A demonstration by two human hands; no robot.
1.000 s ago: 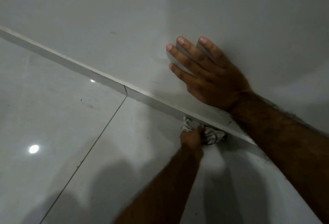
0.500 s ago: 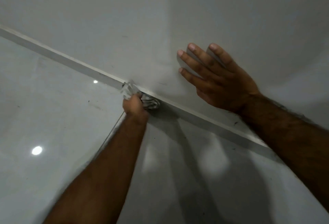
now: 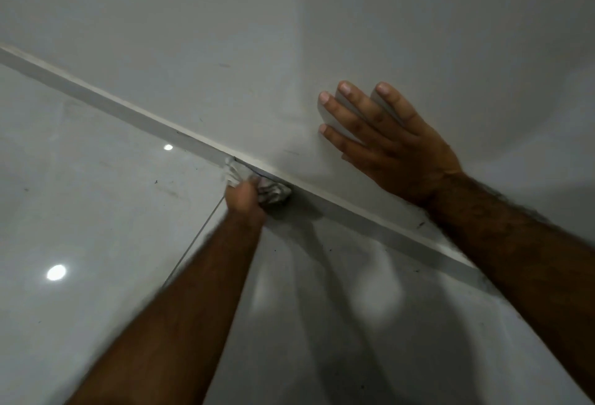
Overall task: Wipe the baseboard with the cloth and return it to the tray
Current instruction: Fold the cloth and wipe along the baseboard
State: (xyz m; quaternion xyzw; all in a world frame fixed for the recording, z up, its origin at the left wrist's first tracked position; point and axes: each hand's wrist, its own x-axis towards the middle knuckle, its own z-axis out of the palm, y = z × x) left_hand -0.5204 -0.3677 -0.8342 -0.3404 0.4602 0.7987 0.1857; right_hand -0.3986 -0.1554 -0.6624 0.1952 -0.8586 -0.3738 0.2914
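A pale baseboard [image 3: 106, 105] runs diagonally from upper left to lower right where the wall meets the floor. My left hand [image 3: 243, 198] grips a crumpled white cloth [image 3: 272, 193] and presses it against the baseboard at a joint near the middle. My right hand [image 3: 392, 143] lies flat on the wall above the baseboard, fingers spread, holding nothing. The tray is not in view.
Glossy light floor tiles [image 3: 80, 211] fill the lower left, with a grout line [image 3: 193, 246] running toward the cloth and ceiling-light reflections. The plain white wall [image 3: 289, 18] takes up the top. Shadows of my arms fall on the floor.
My left hand swept the cloth leftward along the baseboard from under my right hand to the tile joint, and has held about there for the last half second. My right hand stayed on the wall.
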